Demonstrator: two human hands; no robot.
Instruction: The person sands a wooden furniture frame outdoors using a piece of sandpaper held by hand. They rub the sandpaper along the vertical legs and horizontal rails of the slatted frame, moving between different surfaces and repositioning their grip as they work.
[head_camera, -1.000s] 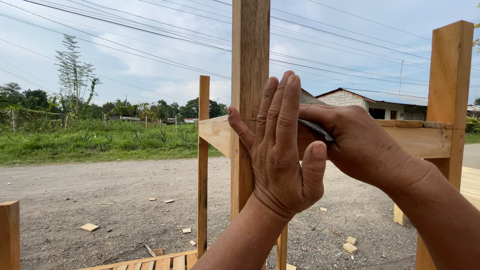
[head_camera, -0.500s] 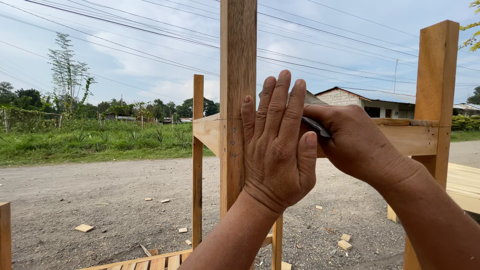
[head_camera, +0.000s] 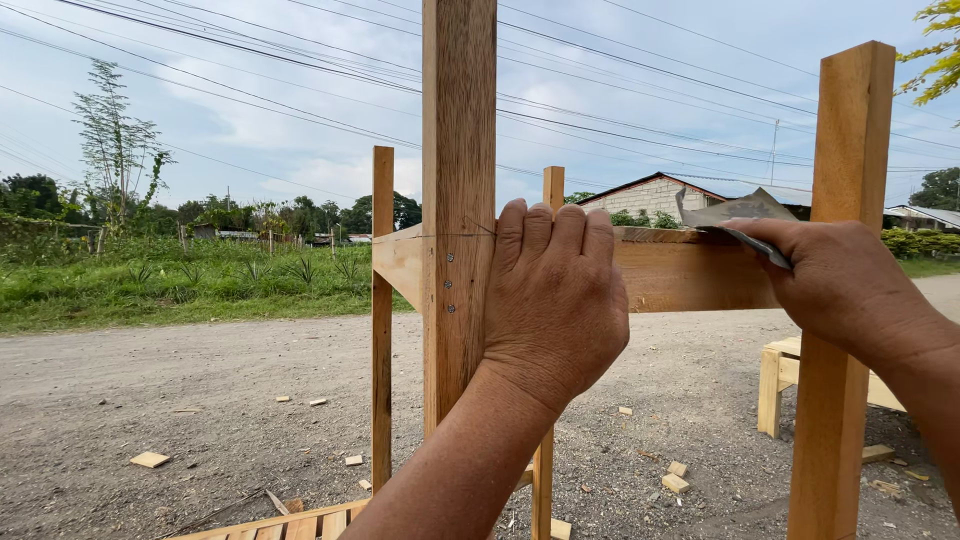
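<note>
Left hand (head_camera: 553, 300) flat on the rail (head_camera: 690, 270) beside the post (head_camera: 459, 200) — right hand (head_camera: 835, 285) pinches a blade (head_camera: 735, 215) farther right

The right hand (head_camera: 840, 290) has drawn away to the right along the horizontal wooden rail (head_camera: 690, 272), so the two hands no longer overlap. Its thin grey metal blade (head_camera: 735, 215) now shows clear above the rail, and the left hand (head_camera: 553, 300) lies fully exposed.
</note>
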